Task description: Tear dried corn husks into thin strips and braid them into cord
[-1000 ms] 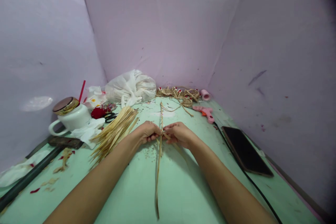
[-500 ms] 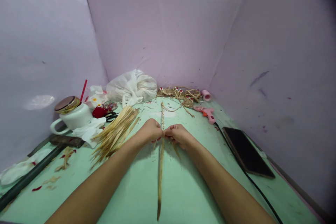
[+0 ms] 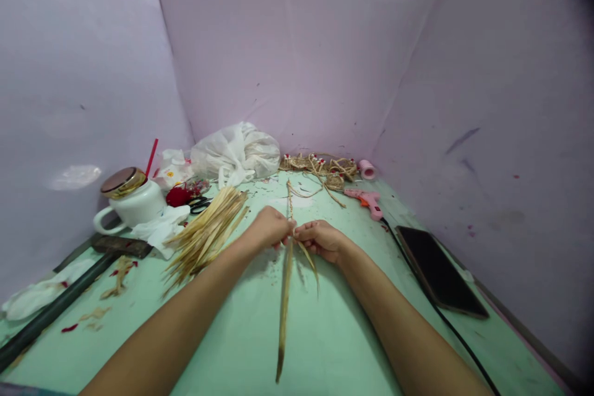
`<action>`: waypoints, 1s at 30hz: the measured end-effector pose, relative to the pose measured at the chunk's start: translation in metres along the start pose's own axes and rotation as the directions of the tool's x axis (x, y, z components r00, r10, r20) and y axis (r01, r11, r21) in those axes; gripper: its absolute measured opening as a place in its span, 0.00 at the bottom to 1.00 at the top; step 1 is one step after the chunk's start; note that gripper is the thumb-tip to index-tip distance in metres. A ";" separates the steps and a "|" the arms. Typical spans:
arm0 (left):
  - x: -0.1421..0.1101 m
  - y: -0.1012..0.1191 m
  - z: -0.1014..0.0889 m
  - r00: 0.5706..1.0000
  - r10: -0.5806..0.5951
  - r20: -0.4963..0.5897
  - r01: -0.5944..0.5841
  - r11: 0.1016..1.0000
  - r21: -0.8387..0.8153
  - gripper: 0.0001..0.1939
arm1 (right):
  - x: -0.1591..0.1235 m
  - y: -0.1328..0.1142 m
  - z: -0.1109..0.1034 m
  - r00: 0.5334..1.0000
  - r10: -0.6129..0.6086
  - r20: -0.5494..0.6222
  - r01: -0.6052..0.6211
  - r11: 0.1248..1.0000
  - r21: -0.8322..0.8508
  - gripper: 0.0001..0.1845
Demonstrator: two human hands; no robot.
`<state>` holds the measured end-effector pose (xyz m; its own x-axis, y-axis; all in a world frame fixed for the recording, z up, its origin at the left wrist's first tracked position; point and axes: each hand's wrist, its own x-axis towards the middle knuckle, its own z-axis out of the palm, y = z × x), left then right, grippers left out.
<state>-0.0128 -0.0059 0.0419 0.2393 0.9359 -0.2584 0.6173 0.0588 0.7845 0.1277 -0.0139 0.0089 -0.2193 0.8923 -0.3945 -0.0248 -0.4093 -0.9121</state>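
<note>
A thin plaited braid [image 3: 290,198] of dry straw-coloured leaf strips runs away from me along the middle of the table. At its near end my left hand [image 3: 273,227] pinches the braid from the left. Close against it, my right hand [image 3: 320,239] pinches the strips from the right, fingertips almost touching the left ones. One long loose strip [image 3: 284,315] hangs toward me from between the hands. A shorter strip [image 3: 309,260] slants out below the right fingers. The exact crossing of the strips is hidden by my fingertips.
Left of my hands lies a bundle of dry strips [image 3: 206,238], with a white mug [image 3: 139,204] and a hammer [image 3: 123,246] beyond. A plastic bag [image 3: 239,151] and twine pieces [image 3: 320,165] line the back. To the right are a pink glue gun [image 3: 366,201], its cord and a phone [image 3: 440,269].
The shorter strip now sticks out more plainly below my right fingers, and that hand has turned slightly. Both hands stay at the braid's near end; the whole view has shifted a little.
</note>
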 end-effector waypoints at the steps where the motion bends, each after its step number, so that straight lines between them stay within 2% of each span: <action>1: 0.006 -0.002 -0.007 0.994 -0.071 -0.078 0.060 0.989 -0.135 0.10 | 0.000 0.000 -0.001 1.000 0.009 0.026 -0.010 1.000 0.022 0.03; 2: 0.011 -0.003 -0.011 0.987 -0.147 -0.066 0.127 0.960 -0.250 0.08 | 0.001 0.000 -0.003 0.999 0.016 0.047 -0.018 0.999 0.036 0.03; 4: 0.019 -0.008 -0.015 0.958 -0.251 0.138 0.286 0.868 -0.405 0.05 | 0.002 0.001 -0.004 0.998 0.020 0.063 -0.023 0.999 0.047 0.03; 6: 0.021 -0.011 -0.011 0.897 -0.222 0.381 0.391 0.800 -0.455 0.05 | 0.002 0.001 -0.005 0.998 0.011 0.064 -0.014 0.999 0.041 0.02; 8: 0.020 -0.014 -0.005 0.856 -0.166 0.490 0.417 0.781 -0.465 0.05 | 0.002 0.001 -0.005 0.998 0.002 0.062 -0.003 1.000 0.009 0.02; 10: 0.018 -0.013 0.001 0.877 -0.166 0.451 0.381 0.810 -0.445 0.05 | 0.001 0.001 -0.004 0.999 -0.013 0.039 0.016 0.997 -0.074 0.03; 13: 0.013 -0.009 0.007 0.948 -0.201 0.246 0.273 0.912 -0.306 0.07 | 0.000 -0.001 -0.001 0.991 -0.117 -0.056 0.089 0.926 -0.366 0.03; 16: 0.010 -0.005 0.009 0.972 -0.191 0.134 0.209 0.967 -0.142 0.09 | -0.005 -0.003 0.006 0.948 -0.307 -0.081 0.167 0.699 -0.696 0.03; 18: 0.010 -0.005 0.009 0.979 -0.168 0.114 0.176 0.982 -0.067 0.08 | -0.009 -0.004 0.010 0.923 -0.374 -0.095 0.143 0.560 -0.816 0.04; 21: 0.012 -0.009 0.011 0.985 -0.146 0.094 0.148 0.989 -0.018 0.08 | -0.016 -0.008 0.016 0.894 -0.405 -0.191 -0.001 0.423 -0.906 0.05; 23: 0.014 -0.011 0.013 0.980 -0.173 0.095 0.175 0.984 -0.016 0.08 | -0.021 -0.010 0.020 0.889 -0.408 -0.208 -0.053 0.359 -0.932 0.05; 27: 0.016 -0.012 0.011 0.968 -0.213 0.131 0.228 0.967 -0.114 0.09 | -0.028 -0.011 0.030 0.906 -0.405 -0.124 0.010 0.312 -0.950 0.06; 30: 0.015 -0.013 0.006 0.968 -0.161 0.191 0.202 0.955 -0.216 0.05 | -0.030 -0.009 0.033 0.900 -0.428 -0.077 0.068 0.313 -0.947 0.06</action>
<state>-0.0129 0.0049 0.0245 0.2749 0.8306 -0.4842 0.4760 0.3201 0.8192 0.1019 -0.0429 0.0327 -0.1118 0.9934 0.0266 0.9013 0.1127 -0.4184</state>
